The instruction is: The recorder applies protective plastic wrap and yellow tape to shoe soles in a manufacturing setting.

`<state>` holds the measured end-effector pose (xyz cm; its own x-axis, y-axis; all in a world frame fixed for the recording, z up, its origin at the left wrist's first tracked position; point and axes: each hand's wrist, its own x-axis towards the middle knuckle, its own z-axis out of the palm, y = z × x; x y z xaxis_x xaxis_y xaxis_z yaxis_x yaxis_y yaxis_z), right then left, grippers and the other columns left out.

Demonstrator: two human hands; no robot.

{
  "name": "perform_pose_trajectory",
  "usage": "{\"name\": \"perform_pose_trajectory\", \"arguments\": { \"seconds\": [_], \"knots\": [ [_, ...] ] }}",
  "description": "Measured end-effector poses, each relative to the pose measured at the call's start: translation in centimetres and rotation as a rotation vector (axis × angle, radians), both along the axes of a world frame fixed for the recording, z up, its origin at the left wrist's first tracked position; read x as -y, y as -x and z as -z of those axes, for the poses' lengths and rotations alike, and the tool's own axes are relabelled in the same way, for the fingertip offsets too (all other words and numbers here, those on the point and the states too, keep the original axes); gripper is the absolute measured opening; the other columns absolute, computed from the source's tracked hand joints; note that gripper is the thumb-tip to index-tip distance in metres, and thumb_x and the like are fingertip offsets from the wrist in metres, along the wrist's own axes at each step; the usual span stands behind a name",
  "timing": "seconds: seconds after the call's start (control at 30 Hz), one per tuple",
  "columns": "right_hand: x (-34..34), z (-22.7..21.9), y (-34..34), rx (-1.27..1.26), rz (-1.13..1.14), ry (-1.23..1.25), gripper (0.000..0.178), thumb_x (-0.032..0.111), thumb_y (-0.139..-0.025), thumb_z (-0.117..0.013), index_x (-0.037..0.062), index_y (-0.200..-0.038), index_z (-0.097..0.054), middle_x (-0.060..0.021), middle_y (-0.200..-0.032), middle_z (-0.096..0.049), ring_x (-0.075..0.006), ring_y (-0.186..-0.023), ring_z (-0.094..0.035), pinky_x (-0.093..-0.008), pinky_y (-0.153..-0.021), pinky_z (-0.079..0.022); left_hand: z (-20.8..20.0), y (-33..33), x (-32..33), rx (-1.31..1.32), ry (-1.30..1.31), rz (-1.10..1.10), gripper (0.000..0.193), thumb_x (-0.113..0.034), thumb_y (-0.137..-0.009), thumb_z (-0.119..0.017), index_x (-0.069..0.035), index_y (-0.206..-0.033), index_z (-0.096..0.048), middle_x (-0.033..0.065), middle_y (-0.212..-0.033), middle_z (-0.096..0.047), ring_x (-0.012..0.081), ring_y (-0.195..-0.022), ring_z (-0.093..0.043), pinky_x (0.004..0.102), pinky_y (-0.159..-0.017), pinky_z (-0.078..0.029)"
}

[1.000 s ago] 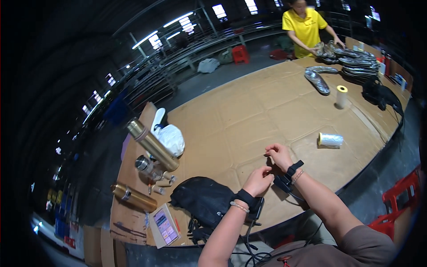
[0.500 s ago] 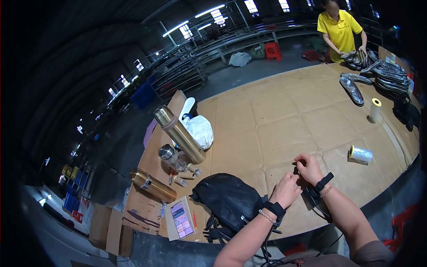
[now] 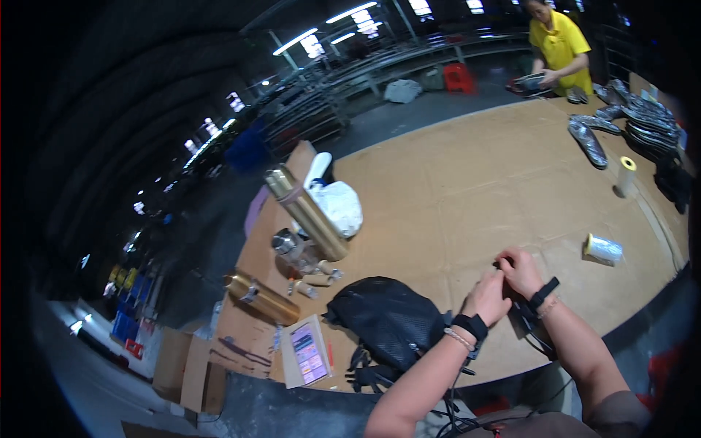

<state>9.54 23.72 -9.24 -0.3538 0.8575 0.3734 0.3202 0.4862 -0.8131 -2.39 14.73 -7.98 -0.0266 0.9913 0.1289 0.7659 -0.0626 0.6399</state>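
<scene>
- Black device with a dark cable (image 3: pixel 523 315) was seen lying on the brown cardboard-covered table (image 3: pixel 438 182), close by the right wrist and partly hidden by it.
- Left hand (image 3: pixel 488 298), with a black strap and a pale beaded bracelet at its wrist, was held over the table with its fingers curled toward the right one; whether anything was gripped cannot be told.
- Right hand (image 3: pixel 523 271), similarly strapped, was held with bent fingers just beside the left; a dark patch could be seen at the fingertips, but a held thing could not be told from shadow.
- By judgement, the handwork was under way rather than finished, since both hands were kept together in one spot; how much had been done and how much was left could not be made out.
- To the left, a black mesh-textured backpack (image 3: pixel 387 317) was set beside the left forearm, and past it a phone with a lit screen (image 3: pixel 308 354) was laid near the table's edge.
- Farther out, a tall gold metal flask (image 3: pixel 314 219) was placed near a white plastic bag (image 3: pixel 340 208), while a clear film roll (image 3: pixel 603 250) was laid on its side at right.
- At the far corner, silvery shoe-sole-shaped pieces (image 3: pixel 652 130) were piled, and dark flat items were held by a co-worker in a yellow shirt (image 3: pixel 564 51).
</scene>
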Motion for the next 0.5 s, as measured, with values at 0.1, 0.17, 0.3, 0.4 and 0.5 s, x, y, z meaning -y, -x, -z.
{"name": "perform_pose_trajectory", "arguments": {
  "seconds": [0.1, 0.17, 0.3, 0.4, 0.5],
  "knots": [
    [-0.7, 0.7, 0.9, 0.011, -0.022, 0.122, 0.019, 0.007, -0.089, -0.056, -0.0024, -0.094, -0.072, -0.0196, -0.085, -0.072, -0.0265, -0.081, -0.071, -0.0373, -0.075, -0.055, 0.0, 0.7, -1.3, 0.15, 0.093, 0.124, 0.045, -0.007, -0.073, -0.068, 0.001, -0.116, -0.059, 0.0262, -0.105, -0.068, 0.0426, -0.102, -0.064, 0.045, -0.091, -0.053],
    [-0.9, -0.3, 0.9, 0.018, -0.04, 0.275, 0.022, 0.013, -0.091, -0.056, -0.0014, -0.097, -0.072, -0.0168, -0.081, -0.073, -0.025, -0.075, -0.072, -0.0379, -0.071, -0.057, -2.6, 0.2, -0.9, 0.11, 0.216, 0.011, 0.047, -0.008, -0.077, -0.067, 0.001, -0.121, -0.058, 0.0248, -0.107, -0.068, 0.0374, -0.104, -0.066, 0.043, -0.092, -0.053],
    [-2.4, -0.2, 1.1, -0.13, 0.016, 0.282, 0.022, 0.015, -0.091, -0.06, -0.0005, -0.097, -0.074, -0.0135, -0.078, -0.073, -0.0203, -0.068, -0.071, -0.0332, -0.064, -0.057, -2.1, 1.6, -0.9, -0.051, 0.015, 0.031, 0.03, -0.013, -0.082, -0.069, 0.001, -0.108, -0.067, 0.0216, -0.102, -0.07, 0.0339, -0.097, -0.068, 0.0406, -0.085, -0.054],
    [-2.8, -0.1, 0.3, -0.215, 0.025, 0.391, 0.02, 0.013, -0.091, -0.061, -0.0011, -0.096, -0.074, -0.0101, -0.079, -0.073, -0.0163, -0.069, -0.068, -0.0302, -0.065, -0.055, -1.8, 0.9, -1.2, 0.075, -0.087, 0.022, 0.018, -0.009, -0.088, -0.064, 0.001, -0.102, -0.068, 0.0162, -0.091, -0.07, 0.0255, -0.076, -0.069, 0.0338, -0.072, -0.054],
    [-2.9, 0.1, 0.3, -0.392, 0.003, 0.372, 0.019, 0.012, -0.091, -0.061, -0.0014, -0.096, -0.073, -0.0081, -0.082, -0.072, -0.0126, -0.072, -0.065, -0.0277, -0.066, -0.054, -3.1, -0.2, -0.5, 0.232, -0.158, 0.04, 0.013, -0.008, -0.092, -0.062, 0.001, -0.1, -0.067, 0.0132, -0.087, -0.068, 0.0215, -0.071, -0.067, 0.0314, -0.069, -0.053]
  ]
}}
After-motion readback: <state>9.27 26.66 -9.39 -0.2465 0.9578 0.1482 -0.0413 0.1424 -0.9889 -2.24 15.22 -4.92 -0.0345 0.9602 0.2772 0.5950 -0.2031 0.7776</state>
